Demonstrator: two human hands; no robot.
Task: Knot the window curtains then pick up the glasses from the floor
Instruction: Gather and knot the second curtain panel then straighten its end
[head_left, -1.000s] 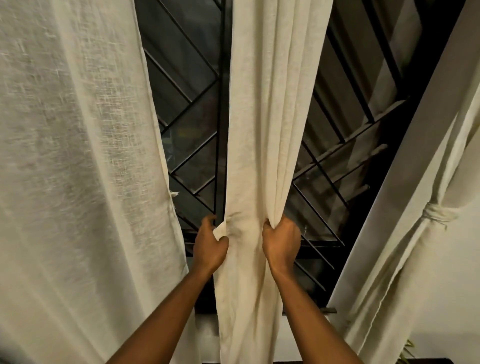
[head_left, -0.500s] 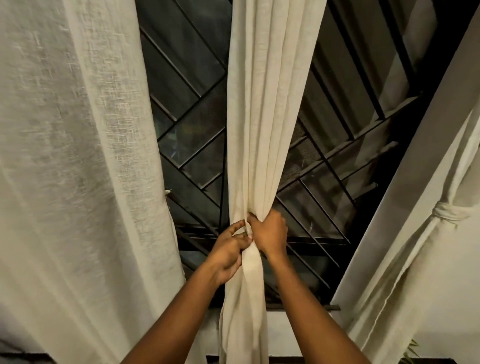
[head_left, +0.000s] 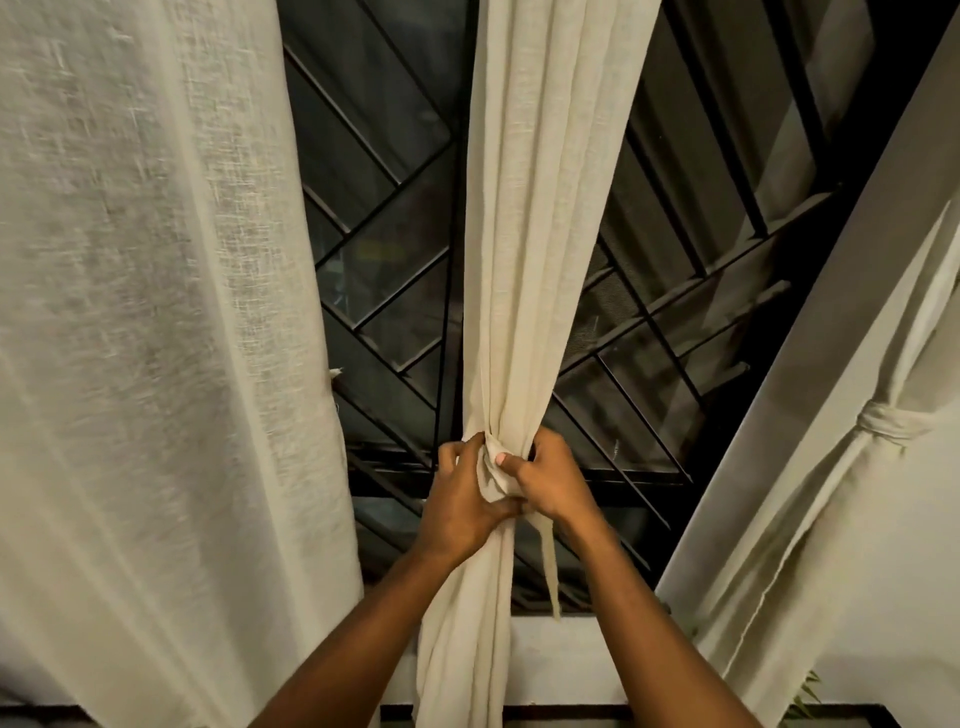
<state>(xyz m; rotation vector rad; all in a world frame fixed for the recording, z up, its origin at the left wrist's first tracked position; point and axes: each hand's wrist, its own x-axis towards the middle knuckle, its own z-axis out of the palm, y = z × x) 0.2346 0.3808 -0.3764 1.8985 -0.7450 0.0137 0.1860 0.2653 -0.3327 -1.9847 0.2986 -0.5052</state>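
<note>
Before a dark barred window (head_left: 395, 291), left hand (head_left: 460, 506) and right hand (head_left: 550, 480) clench the gathered middle curtain (head_left: 540, 218); a knotted curtain (head_left: 883, 423) hangs right.

The middle curtain (head_left: 540, 208) hangs across the white wall (head_left: 566, 660) under the grille (head_left: 452, 291).

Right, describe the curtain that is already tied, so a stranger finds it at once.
Start at the dark window grille with its diagonal bars. To its right a cream curtain hangs against the pale wall. Alone among the three curtains, it has a band wrapped round its gathered folds.
</note>
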